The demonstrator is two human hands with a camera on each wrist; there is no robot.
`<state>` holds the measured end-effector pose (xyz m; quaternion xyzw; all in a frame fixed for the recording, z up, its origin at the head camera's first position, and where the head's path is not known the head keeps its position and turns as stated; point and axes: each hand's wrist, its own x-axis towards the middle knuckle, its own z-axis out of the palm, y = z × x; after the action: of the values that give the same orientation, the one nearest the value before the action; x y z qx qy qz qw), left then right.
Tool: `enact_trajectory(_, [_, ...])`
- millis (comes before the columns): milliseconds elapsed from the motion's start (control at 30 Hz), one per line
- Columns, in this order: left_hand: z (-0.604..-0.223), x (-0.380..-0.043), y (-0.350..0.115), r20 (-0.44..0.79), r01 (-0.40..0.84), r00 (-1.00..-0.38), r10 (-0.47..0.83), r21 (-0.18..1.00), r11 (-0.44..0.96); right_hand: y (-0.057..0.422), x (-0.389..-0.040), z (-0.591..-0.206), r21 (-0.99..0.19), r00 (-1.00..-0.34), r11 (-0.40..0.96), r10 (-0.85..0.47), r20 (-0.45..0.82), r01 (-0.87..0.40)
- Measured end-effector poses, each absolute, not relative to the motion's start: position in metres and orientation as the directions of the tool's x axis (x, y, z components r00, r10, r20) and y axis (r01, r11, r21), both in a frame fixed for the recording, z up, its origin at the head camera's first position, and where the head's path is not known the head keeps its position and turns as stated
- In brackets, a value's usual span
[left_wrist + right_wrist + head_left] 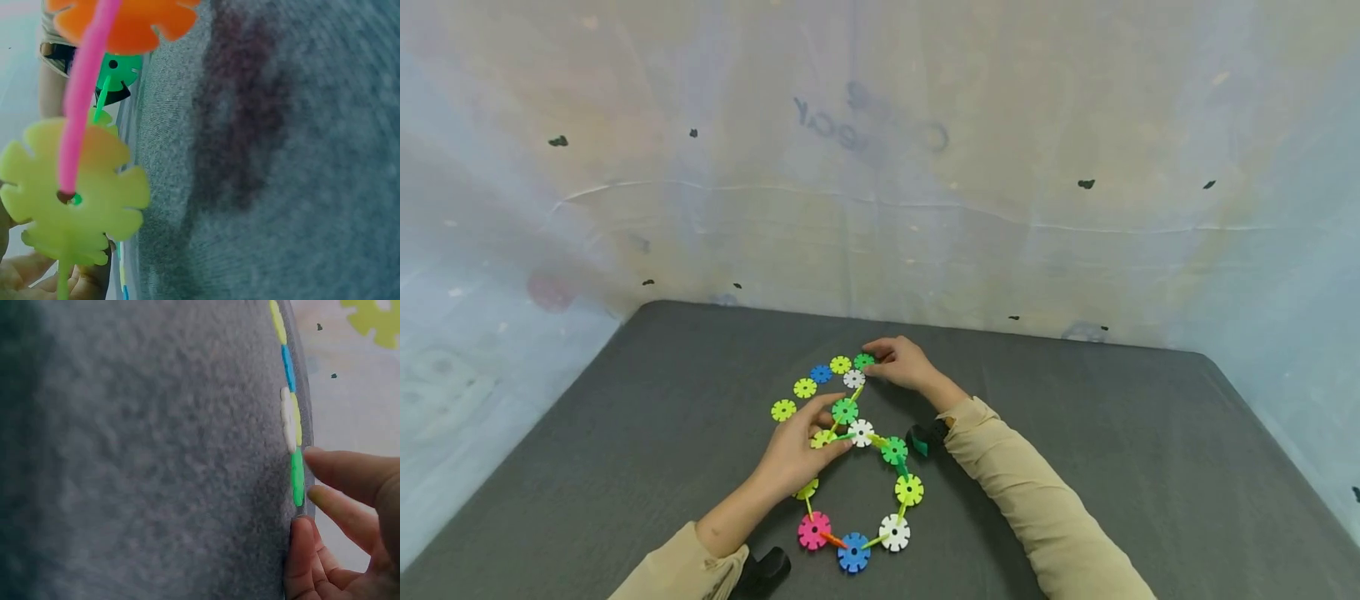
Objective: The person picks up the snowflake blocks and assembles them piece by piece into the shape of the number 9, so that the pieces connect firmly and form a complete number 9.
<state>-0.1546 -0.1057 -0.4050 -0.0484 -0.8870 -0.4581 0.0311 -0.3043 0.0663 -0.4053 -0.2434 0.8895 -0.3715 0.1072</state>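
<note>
A ring of notched plastic discs slotted edge-on into one another stands mid-table; a white disc (861, 432) and a pink disc (814, 530) belong to it. My left hand (790, 450) grips a yellow disc (822, 439) at the ring's far left. In the left wrist view, fingertips show behind a yellow disc (94, 162), with an orange disc (125, 28) above. My right hand (910, 367) reaches to a loose green disc (864, 361), which lies flat. Its fingers stand at the disc's edge in the right wrist view, near the green disc (297, 478).
Loose discs lie in a slanting row beyond the ring: a blue disc (821, 373), a white disc (853, 379) and several yellow ones, such as the yellow disc (783, 410). The grey tabletop (1112, 450) ends at a pale hanging sheet (880, 250).
</note>
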Motion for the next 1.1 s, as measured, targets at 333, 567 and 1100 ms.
enact_trajectory(333, [-0.406, -0.158, -0.105, 0.073, 0.093, -0.996, 0.058, 0.845, 0.527, 0.07, -0.302, -0.406, -0.722, -0.915, 0.643, -0.402, -0.035, -0.254])
enact_trajectory(567, [-0.408, -0.158, -0.104, 0.039, 0.062, -0.998, 0.058, 0.875, 0.481, 0.085, -0.291, -0.401, -0.85, -0.904, 0.488, -0.427, -0.035, -0.198])
enact_trajectory(1100, [-0.409, -0.159, -0.107, -0.003, 0.021, -0.999, 0.05, 0.888, 0.459, 0.095, -0.273, -0.392, -0.92, -0.813, 0.274, -0.578, 0.075, -0.28])
